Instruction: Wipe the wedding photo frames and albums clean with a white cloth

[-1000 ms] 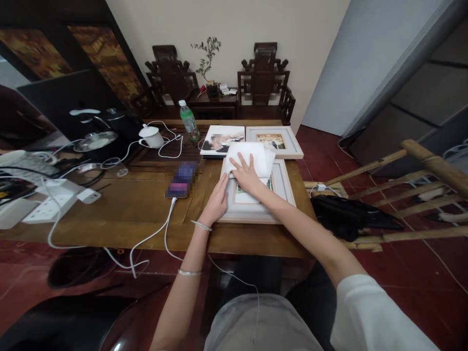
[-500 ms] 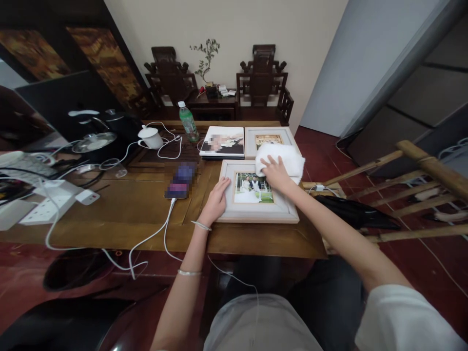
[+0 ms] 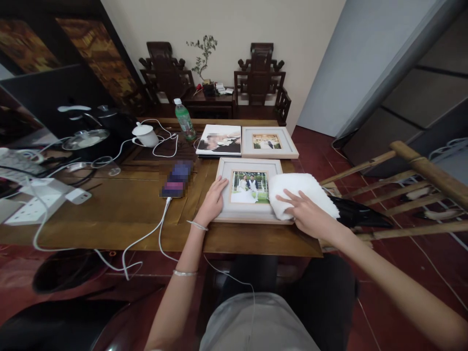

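A white-framed photo (image 3: 248, 165) lies flat at the near right of the wooden table (image 3: 120, 214). My left hand (image 3: 213, 201) rests on its left edge, fingers curled over the rim, holding it steady. A folded white cloth (image 3: 303, 192) covers the frame's lower right corner and hangs past the table's edge. My right hand (image 3: 309, 216) lies on the cloth with fingers stretched flat, pressing it down.
Behind the frame lie a second framed photo (image 3: 268, 143) and a photo album (image 3: 219, 140). A phone (image 3: 176, 179) on a white cable, a green bottle (image 3: 184, 120), a white teapot (image 3: 145, 135), power strips (image 3: 36, 204) and cables fill the left. Bamboo poles (image 3: 402, 165) stand right.
My right hand slid the cloth from the frame's top, across to its upper right, then down to its lower right corner. The left hand stayed on the frame's left edge.
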